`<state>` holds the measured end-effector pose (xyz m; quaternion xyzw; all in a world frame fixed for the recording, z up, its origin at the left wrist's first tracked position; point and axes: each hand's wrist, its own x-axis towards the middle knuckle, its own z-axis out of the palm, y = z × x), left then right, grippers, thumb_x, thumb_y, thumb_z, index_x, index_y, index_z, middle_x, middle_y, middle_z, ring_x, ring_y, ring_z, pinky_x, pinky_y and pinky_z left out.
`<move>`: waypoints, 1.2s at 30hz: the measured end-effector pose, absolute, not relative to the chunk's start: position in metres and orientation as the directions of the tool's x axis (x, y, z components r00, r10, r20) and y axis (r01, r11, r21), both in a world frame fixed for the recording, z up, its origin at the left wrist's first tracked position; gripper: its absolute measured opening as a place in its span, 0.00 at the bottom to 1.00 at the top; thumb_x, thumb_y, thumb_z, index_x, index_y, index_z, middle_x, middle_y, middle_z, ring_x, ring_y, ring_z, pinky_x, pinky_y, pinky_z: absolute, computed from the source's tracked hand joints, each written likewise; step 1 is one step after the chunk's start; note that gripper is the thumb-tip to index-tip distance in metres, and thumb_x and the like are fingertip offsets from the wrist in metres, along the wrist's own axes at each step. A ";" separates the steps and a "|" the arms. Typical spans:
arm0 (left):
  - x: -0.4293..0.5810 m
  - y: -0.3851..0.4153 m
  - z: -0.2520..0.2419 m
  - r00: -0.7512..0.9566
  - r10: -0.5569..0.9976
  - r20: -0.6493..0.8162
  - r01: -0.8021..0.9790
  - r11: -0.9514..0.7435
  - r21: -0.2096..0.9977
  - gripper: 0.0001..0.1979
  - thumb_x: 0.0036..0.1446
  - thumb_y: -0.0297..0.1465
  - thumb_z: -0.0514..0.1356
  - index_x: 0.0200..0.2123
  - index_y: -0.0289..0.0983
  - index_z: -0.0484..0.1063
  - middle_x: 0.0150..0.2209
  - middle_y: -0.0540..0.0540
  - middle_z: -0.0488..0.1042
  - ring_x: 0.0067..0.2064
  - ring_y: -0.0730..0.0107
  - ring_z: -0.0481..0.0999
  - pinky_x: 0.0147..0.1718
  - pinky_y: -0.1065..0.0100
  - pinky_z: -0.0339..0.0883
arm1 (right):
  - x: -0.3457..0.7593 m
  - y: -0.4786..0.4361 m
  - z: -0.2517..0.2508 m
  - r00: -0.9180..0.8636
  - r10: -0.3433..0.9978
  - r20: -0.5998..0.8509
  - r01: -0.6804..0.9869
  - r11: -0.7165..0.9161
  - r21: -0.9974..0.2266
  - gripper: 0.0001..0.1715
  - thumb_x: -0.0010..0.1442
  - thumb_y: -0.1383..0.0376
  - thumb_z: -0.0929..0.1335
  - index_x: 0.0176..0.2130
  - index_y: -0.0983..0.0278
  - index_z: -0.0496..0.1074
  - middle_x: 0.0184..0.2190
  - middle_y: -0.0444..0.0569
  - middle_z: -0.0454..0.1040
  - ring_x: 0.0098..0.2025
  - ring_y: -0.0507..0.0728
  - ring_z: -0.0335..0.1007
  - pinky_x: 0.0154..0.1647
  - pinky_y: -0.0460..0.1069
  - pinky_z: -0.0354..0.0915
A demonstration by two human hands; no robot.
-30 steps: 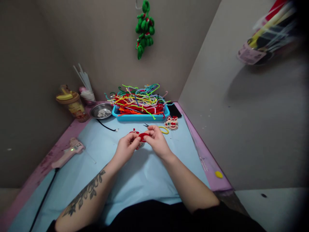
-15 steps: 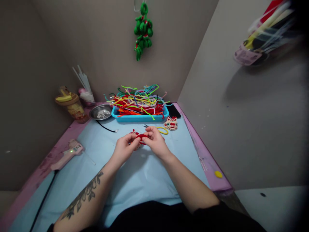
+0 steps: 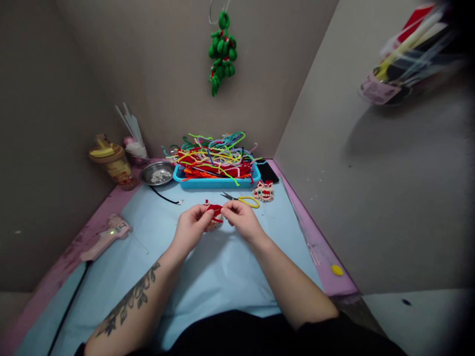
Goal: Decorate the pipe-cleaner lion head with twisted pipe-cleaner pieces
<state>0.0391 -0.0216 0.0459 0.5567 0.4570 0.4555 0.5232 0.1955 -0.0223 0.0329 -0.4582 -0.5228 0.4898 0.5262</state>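
Between my hands, above the blue cloth, is a small red-and-white pipe cleaner figure point(image 3: 214, 225). My left hand point(image 3: 192, 225) is closed on its left side, thumb on top. My right hand point(image 3: 241, 217) pinches a red pipe cleaner part at its right edge; the fingers cover much of it. Yellow-handled scissors point(image 3: 248, 201) lie just beyond my right hand, blades pointing left. A similar red-and-white pipe cleaner piece point(image 3: 264, 192) with a face-like pattern rests behind them to the right.
A blue tray point(image 3: 218, 184) heaped with colourful pipe cleaners stands at the back, a black phone point(image 3: 268, 172) beside it. Leftward are a metal bowl point(image 3: 158, 174), a lidded cup point(image 3: 115, 165) and a pink glue gun point(image 3: 107, 237) with its cord. A yellow disc point(image 3: 337, 270) lies at the right edge.
My right hand has moved slightly right and down, away from the left, with the red pipe cleaner part between them. More of the scissors now shows.
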 end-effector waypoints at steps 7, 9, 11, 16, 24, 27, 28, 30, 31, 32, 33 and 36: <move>0.040 -0.022 0.039 0.215 0.976 0.036 -0.060 -0.024 0.998 0.12 0.52 0.38 0.62 0.26 0.34 0.70 0.20 0.52 0.70 0.21 0.78 0.65 0.21 0.75 0.59 | 0.187 -0.022 0.028 -0.005 0.996 0.084 -0.308 0.078 -0.948 0.10 0.49 0.61 0.69 0.23 0.63 0.65 0.14 0.37 0.61 0.17 0.47 0.51 0.19 0.44 0.50; 0.040 -0.021 0.039 0.211 0.977 0.038 -0.053 -0.027 0.998 0.12 0.52 0.38 0.62 0.26 0.34 0.70 0.20 0.52 0.70 0.21 0.78 0.65 0.21 0.75 0.59 | 0.186 -0.023 0.029 -0.008 0.996 0.087 -0.282 0.081 -0.956 0.10 0.50 0.60 0.69 0.25 0.63 0.66 0.16 0.37 0.62 0.17 0.47 0.53 0.19 0.44 0.51; 0.039 -0.021 0.041 0.196 0.980 0.039 -0.021 -0.036 0.999 0.12 0.52 0.38 0.62 0.26 0.34 0.71 0.20 0.52 0.70 0.21 0.78 0.65 0.21 0.75 0.59 | 0.187 -0.024 0.029 0.023 0.994 0.106 -0.214 0.108 -0.971 0.09 0.51 0.60 0.69 0.27 0.63 0.67 0.18 0.38 0.64 0.18 0.47 0.54 0.19 0.44 0.52; 0.040 -0.022 0.041 0.190 0.981 0.041 0.007 -0.043 0.999 0.12 0.52 0.38 0.62 0.25 0.34 0.71 0.20 0.52 0.70 0.21 0.78 0.65 0.21 0.75 0.58 | 0.187 -0.025 0.030 0.083 0.979 0.184 -0.094 0.192 -0.977 0.08 0.52 0.60 0.69 0.30 0.63 0.68 0.19 0.39 0.63 0.22 0.49 0.57 0.23 0.45 0.57; 0.041 -0.019 0.038 0.229 0.973 -0.010 -0.102 0.035 0.994 0.13 0.51 0.38 0.63 0.24 0.34 0.70 0.20 0.51 0.71 0.21 0.78 0.65 0.19 0.75 0.58 | 0.190 -0.022 0.022 0.076 0.965 0.249 -0.032 0.252 -0.967 0.08 0.55 0.59 0.68 0.32 0.62 0.70 0.21 0.41 0.64 0.25 0.51 0.61 0.26 0.46 0.59; 0.041 -0.019 0.039 0.231 0.973 -0.027 -0.121 0.056 0.991 0.13 0.50 0.39 0.63 0.25 0.34 0.71 0.20 0.51 0.71 0.21 0.78 0.66 0.19 0.75 0.58 | 0.192 -0.023 0.020 0.080 0.956 0.282 0.042 0.280 -0.959 0.09 0.57 0.58 0.68 0.32 0.62 0.70 0.21 0.42 0.64 0.27 0.52 0.62 0.27 0.46 0.59; 0.041 -0.020 0.040 0.231 0.973 -0.026 -0.118 0.054 0.992 0.13 0.50 0.39 0.63 0.25 0.33 0.71 0.20 0.51 0.71 0.21 0.78 0.66 0.19 0.75 0.58 | 0.193 -0.023 0.020 0.077 0.953 0.291 0.057 0.288 -0.956 0.09 0.57 0.58 0.67 0.31 0.62 0.70 0.21 0.42 0.64 0.27 0.53 0.61 0.27 0.47 0.58; 0.040 -0.020 0.041 0.236 0.972 -0.018 -0.100 0.043 0.994 0.13 0.51 0.39 0.63 0.25 0.33 0.72 0.21 0.50 0.71 0.21 0.77 0.66 0.19 0.75 0.58 | 0.193 -0.024 0.021 0.066 0.951 0.303 0.072 0.299 -0.952 0.10 0.58 0.58 0.67 0.31 0.62 0.69 0.21 0.42 0.63 0.27 0.53 0.61 0.28 0.47 0.58; 0.040 -0.020 0.041 0.237 0.972 -0.012 -0.089 0.034 0.995 0.13 0.51 0.39 0.63 0.26 0.33 0.72 0.21 0.50 0.71 0.21 0.77 0.66 0.19 0.75 0.58 | 0.194 -0.024 0.021 0.060 0.951 0.304 0.073 0.300 -0.951 0.11 0.58 0.58 0.67 0.30 0.62 0.69 0.21 0.42 0.63 0.27 0.53 0.61 0.28 0.46 0.58; 0.039 -0.021 0.041 0.236 0.972 -0.004 -0.075 0.022 0.997 0.13 0.51 0.39 0.63 0.26 0.33 0.72 0.21 0.50 0.71 0.21 0.77 0.66 0.19 0.75 0.59 | 0.194 -0.024 0.022 0.051 0.952 0.302 0.073 0.298 -0.952 0.11 0.59 0.57 0.66 0.30 0.62 0.68 0.21 0.42 0.63 0.28 0.53 0.61 0.28 0.46 0.58; 0.039 -0.021 0.041 0.234 0.972 0.003 -0.060 0.011 0.998 0.13 0.51 0.39 0.63 0.26 0.33 0.73 0.21 0.50 0.71 0.21 0.77 0.66 0.20 0.75 0.59 | 0.194 -0.024 0.023 0.040 0.954 0.297 0.070 0.294 -0.953 0.12 0.59 0.57 0.66 0.30 0.62 0.68 0.21 0.42 0.63 0.28 0.53 0.61 0.28 0.46 0.58; 0.038 -0.021 0.041 0.225 0.974 0.020 -0.018 -0.016 1.000 0.13 0.51 0.39 0.63 0.27 0.34 0.72 0.21 0.50 0.71 0.21 0.76 0.66 0.20 0.74 0.60 | 0.193 -0.025 0.026 0.006 0.961 0.275 0.049 0.275 -0.960 0.14 0.60 0.56 0.65 0.28 0.62 0.66 0.21 0.42 0.64 0.28 0.52 0.62 0.28 0.46 0.58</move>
